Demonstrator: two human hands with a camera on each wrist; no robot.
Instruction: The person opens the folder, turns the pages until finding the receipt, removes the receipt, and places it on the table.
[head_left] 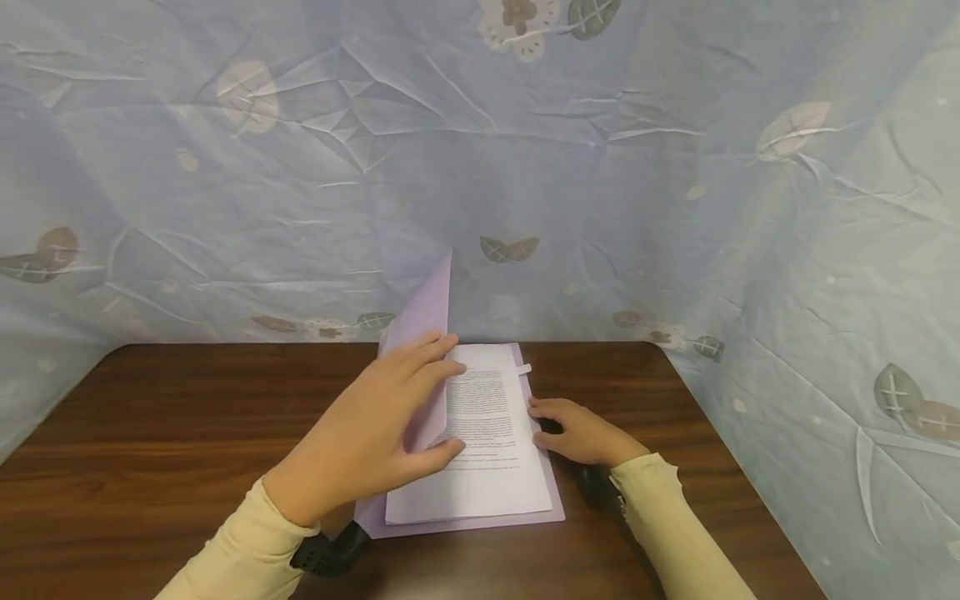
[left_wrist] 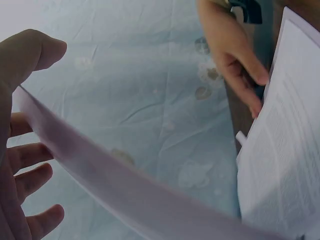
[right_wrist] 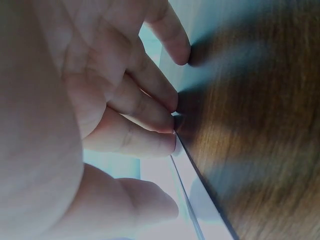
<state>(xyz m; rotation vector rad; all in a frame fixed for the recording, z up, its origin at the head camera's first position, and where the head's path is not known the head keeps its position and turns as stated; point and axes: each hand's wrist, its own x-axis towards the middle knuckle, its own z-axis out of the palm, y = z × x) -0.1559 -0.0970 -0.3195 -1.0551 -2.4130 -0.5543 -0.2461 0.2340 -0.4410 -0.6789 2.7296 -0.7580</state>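
Note:
A lilac folder (head_left: pixel 552 492) lies on the table, its front cover (head_left: pixel 429 304) raised nearly upright on the left side. Inside it is a stack of white printed sheets (head_left: pixel 480 487). My left hand (head_left: pixel 367 417) is at the raised cover, fingers loosely spread. In the left wrist view, the cover's edge passes between the thumb (left_wrist: pixel 45 50) and the other fingers, the thumb standing away from it. At the folder's right edge my right hand (head_left: pixel 581 433) rests its fingertips, seen on the table and edge in the right wrist view, with the thumb (right_wrist: pixel 145 200) over the folder side.
A small white tab (head_left: pixel 524 369) sticks out at the folder's upper right. The dark wooden table (head_left: pixel 187 433) ends at a pale blue patterned cloth (head_left: pixel 570 192) behind, with more cloth on the right. Black devices (head_left: pixel 330 552) are strapped at the wrists.

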